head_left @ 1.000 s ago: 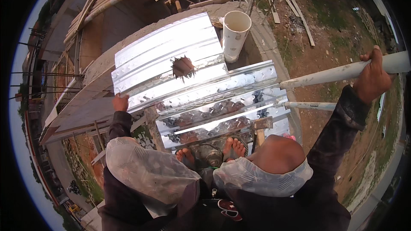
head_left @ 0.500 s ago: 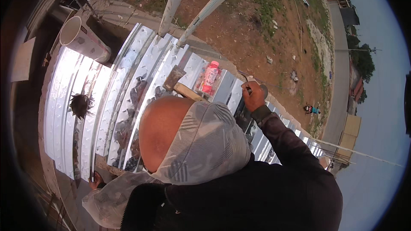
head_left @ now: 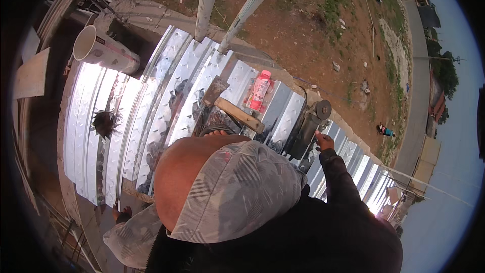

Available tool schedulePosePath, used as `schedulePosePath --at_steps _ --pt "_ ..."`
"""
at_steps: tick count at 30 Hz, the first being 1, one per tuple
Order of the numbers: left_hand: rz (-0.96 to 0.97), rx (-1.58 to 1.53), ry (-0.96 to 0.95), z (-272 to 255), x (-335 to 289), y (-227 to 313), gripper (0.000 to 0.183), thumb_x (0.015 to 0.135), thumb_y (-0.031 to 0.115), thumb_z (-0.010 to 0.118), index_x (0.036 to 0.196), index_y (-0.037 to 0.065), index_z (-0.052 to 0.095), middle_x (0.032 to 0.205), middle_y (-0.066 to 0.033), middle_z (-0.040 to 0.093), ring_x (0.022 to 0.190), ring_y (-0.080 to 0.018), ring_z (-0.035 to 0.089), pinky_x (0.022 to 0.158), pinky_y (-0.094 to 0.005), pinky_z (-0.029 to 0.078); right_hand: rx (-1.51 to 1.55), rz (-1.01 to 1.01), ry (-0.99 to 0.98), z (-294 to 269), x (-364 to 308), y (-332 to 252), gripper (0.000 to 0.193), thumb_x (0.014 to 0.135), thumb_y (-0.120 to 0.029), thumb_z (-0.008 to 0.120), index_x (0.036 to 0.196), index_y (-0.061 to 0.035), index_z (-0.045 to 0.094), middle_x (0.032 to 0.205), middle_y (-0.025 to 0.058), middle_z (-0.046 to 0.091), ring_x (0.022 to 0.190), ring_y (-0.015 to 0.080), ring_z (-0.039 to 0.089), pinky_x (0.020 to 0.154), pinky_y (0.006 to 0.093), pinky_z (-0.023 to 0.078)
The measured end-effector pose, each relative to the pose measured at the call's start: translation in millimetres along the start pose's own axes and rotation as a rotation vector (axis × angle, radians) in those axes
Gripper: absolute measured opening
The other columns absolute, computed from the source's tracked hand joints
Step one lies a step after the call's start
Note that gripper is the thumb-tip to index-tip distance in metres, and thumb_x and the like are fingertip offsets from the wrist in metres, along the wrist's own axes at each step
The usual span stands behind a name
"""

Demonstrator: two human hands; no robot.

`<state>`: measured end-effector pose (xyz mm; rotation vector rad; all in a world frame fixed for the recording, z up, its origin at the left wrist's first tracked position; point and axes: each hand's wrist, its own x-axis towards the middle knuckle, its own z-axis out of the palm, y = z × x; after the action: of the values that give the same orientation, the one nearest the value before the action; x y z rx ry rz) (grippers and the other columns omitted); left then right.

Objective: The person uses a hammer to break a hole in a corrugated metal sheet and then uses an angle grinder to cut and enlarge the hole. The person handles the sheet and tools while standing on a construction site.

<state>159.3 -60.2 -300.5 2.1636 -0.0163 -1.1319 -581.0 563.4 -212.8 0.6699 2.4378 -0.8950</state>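
Observation:
My right hand (head_left: 324, 142) is just right of a dark angle grinder (head_left: 304, 134), its fingers loose and apart with nothing visible in them. The grinder lies on ribbed, shiny metal decking (head_left: 189, 78), its round head toward the far edge. At the lower left, my left hand (head_left: 122, 215) is small and shadowed at the decking's near edge; its grip is unclear. A hammer (head_left: 237, 114) with a wooden handle rests left of the grinder. Between them and farther back lies a pink-labelled bottle (head_left: 259, 91). My bare bent knee (head_left: 187, 174) hides part of the decking.
A jagged hole (head_left: 104, 123) pierces the decking at left. A large pale pipe piece (head_left: 103, 50) leans behind it, and two upright pipes (head_left: 209, 5) rise at the back. Beyond the decking's far edge, bare ground (head_left: 323, 65) lies lower down.
My right hand has come off the grinder, moving nearer and to the right, and its fingers have loosened. The view has shifted, uncovering the grinder, the hammer's handle and toes beside my knee.

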Motion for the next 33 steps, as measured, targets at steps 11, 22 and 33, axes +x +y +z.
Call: schedulePosePath --at_steps 11,22,33 --pt "0.000 -0.951 -0.298 42.9 18.3 -43.2 0.029 0.093 0.022 0.069 0.112 0.002 0.060 0.115 -0.0136 0.066 0.108 -0.0295 0.063 0.099 -0.0499 0.051 -0.104 -0.366 -0.724 254.7 -135.6 -32.6 0.062 0.074 -0.039 0.083 0.115 0.0021 0.064 0.111 0.0164 0.067 0.100 0.0283 0.065 0.089 0.0414 0.052" --pt "0.054 -0.590 -0.570 117.6 22.0 -66.4 0.024 0.090 0.024 0.072 0.103 0.005 0.069 0.106 -0.0081 0.070 0.096 -0.0251 0.064 0.094 -0.0418 0.050 -0.329 -0.164 -0.335 174.3 -19.6 -23.6 0.074 0.070 -0.051 0.080 0.116 0.0050 0.064 0.114 0.0262 0.066 0.111 0.0383 0.062 0.094 0.0461 0.050" --pt "0.226 -0.059 -0.432 159.7 -16.5 -30.9 0.019 0.085 0.020 0.070 0.095 0.004 0.067 0.101 -0.0083 0.067 0.095 -0.0250 0.062 0.094 -0.0416 0.048 -0.363 0.080 0.022 32.1 18.6 10.1 0.086 0.068 -0.050 0.082 0.118 0.0150 0.056 0.117 0.0293 0.065 0.111 0.0392 0.064 0.096 0.0437 0.052"
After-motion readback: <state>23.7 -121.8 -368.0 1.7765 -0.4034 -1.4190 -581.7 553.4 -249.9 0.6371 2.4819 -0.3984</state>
